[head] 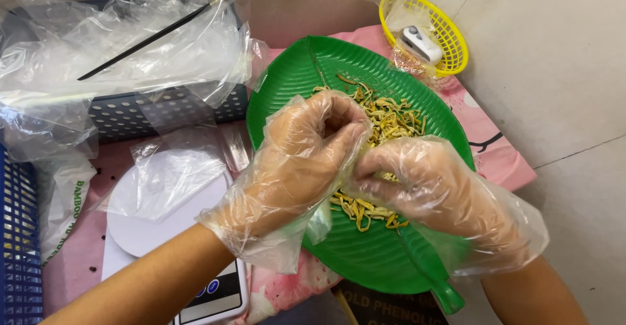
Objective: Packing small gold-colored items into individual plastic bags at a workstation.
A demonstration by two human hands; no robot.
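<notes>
A green leaf-shaped plate (306, 71) lies on a pink cloth and carries a heap of thin yellow-green shreds (390, 118). Both my hands wear loose clear plastic gloves and meet over the middle of the plate. My left hand (300, 159) is curled into a fist above the shreds. My right hand (424, 185) has its fingers bent and pinched against the left hand, right at the heap. Some shreds appear caught between the fingertips, but the gloves hide how many.
A white round digital scale (147, 230) under a clear plastic bag (166, 168) sits left of the plate. A dark perforated crate (130, 113) draped in clear plastic with a black stick (153, 37) stands behind. A yellow basket (450, 31) holding a small white device is at far right.
</notes>
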